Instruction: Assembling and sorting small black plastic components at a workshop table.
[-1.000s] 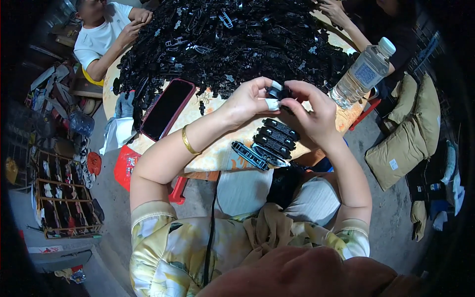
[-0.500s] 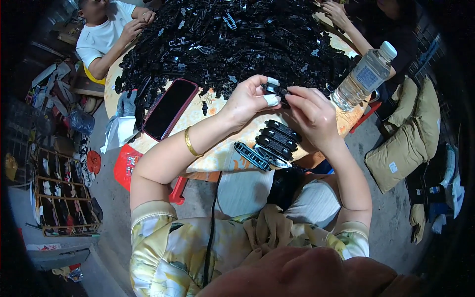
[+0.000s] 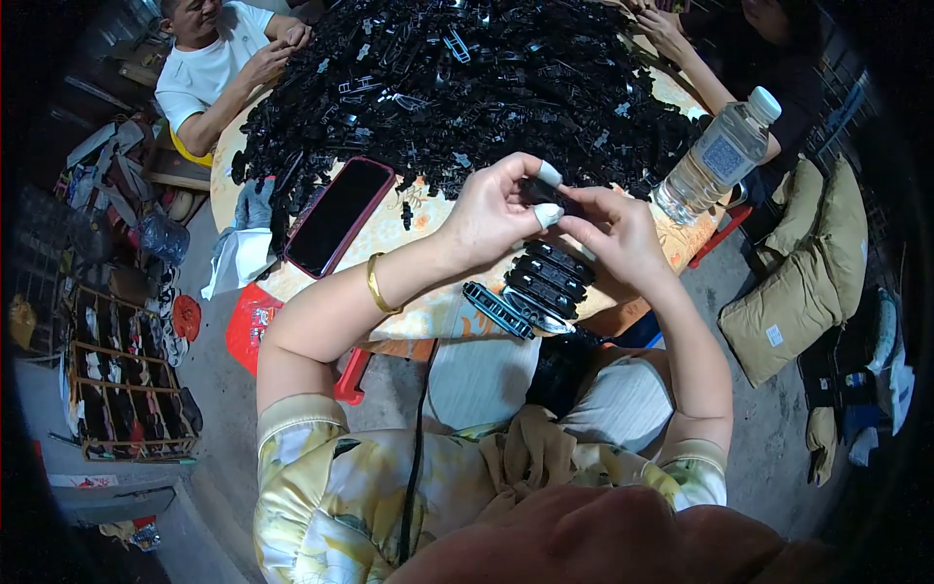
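My left hand [image 3: 494, 212], with white covers on its thumb and index fingertip, pinches a small black plastic part [image 3: 541, 193] over the table. My right hand [image 3: 623, 234] has its thumb and fingertips closed at the other end of this part. The fingers hide most of it, so its shape is hard to make out. Just below my hands, near the table edge, a row of black slotted plastic parts [image 3: 550, 279] lies side by side. A longer ladder-like black part [image 3: 497, 310] rests at their lower left.
A large heap of black plastic parts [image 3: 467, 88] covers the far table. A phone [image 3: 339, 216] lies left, a water bottle [image 3: 715, 156] stands right. Two co-workers sit across, one in a white shirt [image 3: 207, 73]. Tan sacks [image 3: 793, 311] lie on the floor at right.
Both hands have turned slightly, and my right hand has shifted a little downward. The black part has tilted and is now more hidden between the fingers.
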`<state>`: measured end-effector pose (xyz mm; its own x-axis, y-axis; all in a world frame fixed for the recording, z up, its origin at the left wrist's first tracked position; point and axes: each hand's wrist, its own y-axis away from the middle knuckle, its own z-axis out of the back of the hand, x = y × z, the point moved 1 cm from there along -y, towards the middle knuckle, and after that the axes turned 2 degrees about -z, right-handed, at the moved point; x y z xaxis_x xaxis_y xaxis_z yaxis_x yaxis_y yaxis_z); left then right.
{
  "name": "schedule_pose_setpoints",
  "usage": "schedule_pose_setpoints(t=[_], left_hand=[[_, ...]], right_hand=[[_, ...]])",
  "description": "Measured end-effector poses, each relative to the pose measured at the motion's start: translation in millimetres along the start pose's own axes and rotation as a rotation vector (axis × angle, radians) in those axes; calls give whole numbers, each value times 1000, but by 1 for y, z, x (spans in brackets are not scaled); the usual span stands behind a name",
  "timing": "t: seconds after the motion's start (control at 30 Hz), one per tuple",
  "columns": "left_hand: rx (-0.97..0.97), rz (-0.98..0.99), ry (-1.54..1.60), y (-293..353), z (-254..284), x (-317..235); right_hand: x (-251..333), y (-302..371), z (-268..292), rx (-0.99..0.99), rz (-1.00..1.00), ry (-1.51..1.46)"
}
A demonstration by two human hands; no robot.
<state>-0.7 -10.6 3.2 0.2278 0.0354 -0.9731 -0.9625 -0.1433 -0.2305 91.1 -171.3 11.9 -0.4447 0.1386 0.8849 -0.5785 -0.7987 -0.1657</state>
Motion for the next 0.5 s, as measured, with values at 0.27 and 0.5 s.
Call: schedule_pose_setpoints(t=[0.27,0.5], left_hand=[[4,-23,-154,-14,7,-9],[-567,-118,-1560,-87,108,-37]], right_hand=[[-18,-1,4,-31,9,108],[-16,0,6,126,252,430]])
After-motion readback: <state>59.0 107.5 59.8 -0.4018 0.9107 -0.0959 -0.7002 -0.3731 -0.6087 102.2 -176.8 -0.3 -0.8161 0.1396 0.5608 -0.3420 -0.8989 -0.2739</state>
